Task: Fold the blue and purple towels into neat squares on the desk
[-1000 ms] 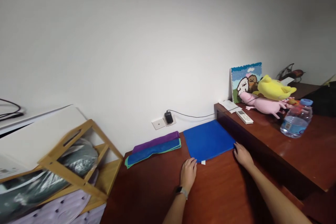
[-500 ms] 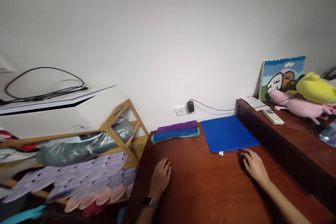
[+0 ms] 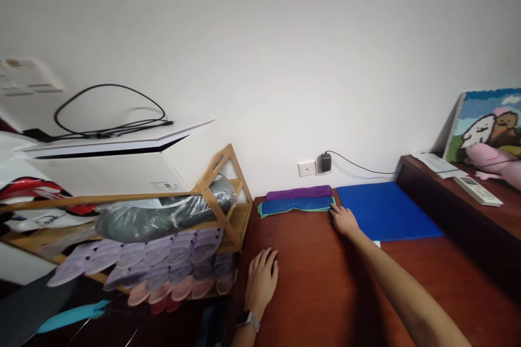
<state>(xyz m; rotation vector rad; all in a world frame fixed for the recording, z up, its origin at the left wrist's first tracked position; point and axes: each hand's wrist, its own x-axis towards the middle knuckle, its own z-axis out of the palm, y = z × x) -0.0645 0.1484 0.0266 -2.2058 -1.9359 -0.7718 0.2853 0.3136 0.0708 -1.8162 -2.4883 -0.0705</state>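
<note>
My left hand (image 3: 262, 280), a watch on its wrist, lies flat with fingers apart near the left edge of the brown table (image 3: 305, 276). My right hand (image 3: 344, 220) reaches to the right end of a folded blue cloth with green edging (image 3: 295, 205); its fingertips are at the cloth's corner, and whether they pinch it is too small to tell. Behind that cloth lies a folded purple cloth (image 3: 299, 193) against the wall. A flat bright blue cloth (image 3: 386, 211) is spread to the right, partly behind my right forearm.
At the left, a wooden rack (image 3: 226, 222) holds slippers (image 3: 158, 252), a bagged item and a white box (image 3: 122, 173). A black plug (image 3: 326, 162) sits in the wall socket. On the raised right ledge are a remote (image 3: 478, 191), a pink plush (image 3: 494, 162) and a picture.
My right hand has moved left from the front edge of the spread blue cloth to the folded blue cloth. The camera view has turned left. My left hand stays on the table.
</note>
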